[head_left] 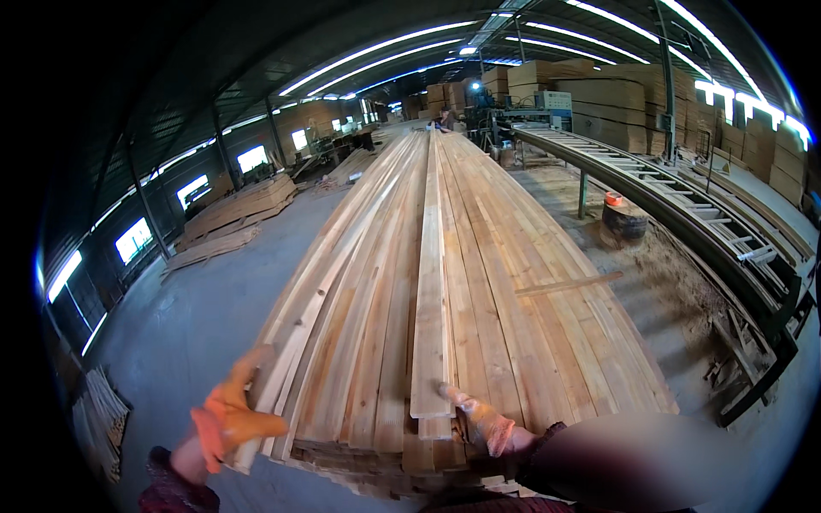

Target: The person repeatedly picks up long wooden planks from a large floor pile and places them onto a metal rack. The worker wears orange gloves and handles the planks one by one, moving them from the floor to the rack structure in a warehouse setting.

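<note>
My left hand (235, 416), in an orange work glove, is at the near left corner of a long stack of wooden boards (376, 342). Its thumb and fingers are spread apart against the outermost board (295, 342). Along the middle of the stack lies a raised wooden board (430, 368), with another board end showing just beneath it. My right hand (483, 419), gloved in worn, pale orange, grips the near right edge of this raised board, fingertips on its top face; the thumb is mostly hidden.
A short wooden strip (569, 285) lies crosswise on the right. Beyond it stand a roller conveyor (667, 184) and a dark drum (624, 224). Another person (444, 121) is at the stack's far end. Lumber piles (239, 209) lie along the left, and tall wood stacks (607, 107) stand at the back right.
</note>
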### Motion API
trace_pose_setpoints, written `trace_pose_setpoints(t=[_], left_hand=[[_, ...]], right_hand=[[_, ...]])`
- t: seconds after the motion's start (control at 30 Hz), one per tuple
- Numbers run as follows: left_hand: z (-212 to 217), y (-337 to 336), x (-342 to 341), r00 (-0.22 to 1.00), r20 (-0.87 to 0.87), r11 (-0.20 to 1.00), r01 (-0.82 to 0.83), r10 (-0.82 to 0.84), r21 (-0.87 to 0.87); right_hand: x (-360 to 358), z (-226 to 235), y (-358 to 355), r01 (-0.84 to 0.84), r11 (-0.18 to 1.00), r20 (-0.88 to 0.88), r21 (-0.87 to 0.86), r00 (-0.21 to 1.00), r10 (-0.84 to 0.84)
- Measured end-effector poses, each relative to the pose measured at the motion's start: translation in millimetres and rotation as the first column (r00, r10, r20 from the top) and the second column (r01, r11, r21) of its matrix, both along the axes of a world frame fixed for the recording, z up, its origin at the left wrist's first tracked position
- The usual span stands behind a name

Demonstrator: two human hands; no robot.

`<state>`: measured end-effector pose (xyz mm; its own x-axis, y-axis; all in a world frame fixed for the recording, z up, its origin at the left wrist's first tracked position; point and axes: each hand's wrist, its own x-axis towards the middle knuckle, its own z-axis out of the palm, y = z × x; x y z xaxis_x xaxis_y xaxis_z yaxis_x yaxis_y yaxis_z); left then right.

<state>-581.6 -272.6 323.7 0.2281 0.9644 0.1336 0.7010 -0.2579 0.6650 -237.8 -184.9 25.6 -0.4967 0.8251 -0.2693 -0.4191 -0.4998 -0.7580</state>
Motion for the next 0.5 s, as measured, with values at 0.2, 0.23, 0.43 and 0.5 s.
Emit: trace_pose_setpoints(t=[0.2, 0.23, 0.43, 0.5], left_hand=[[37.3, -3.9, 10.6, 0.943, 0.308, 0.979, -0.067, 0.124, -0.191], [37.0, -3.1, 11.3, 0.95, 0.3, 0.983, -0.036, 0.09, -0.18], [48.2, -2.0, 22.6, 0.937, 0.337, 0.981, -0.025, 0.091, -0.193], [58.8, -5.2, 30.5, 0.927, 0.356, 0.976, -0.04, 0.116, -0.212]], right_hand=[[-7.4, 41.5, -16.3, 0.047, 0.998, 0.183, 0.032, 0.982, -0.052], [-5.9, 54.5, -21.9, 0.037, 0.999, 0.197, 0.022, 0.98, -0.04], [-4.4, 29.5, -5.7, 0.009, 1.0, 0.051, 0.026, 0.999, -0.01], [-5.3, 19.2, -2.0, 0.012, 0.999, 0.051, 0.033, 0.999, -0.014]])
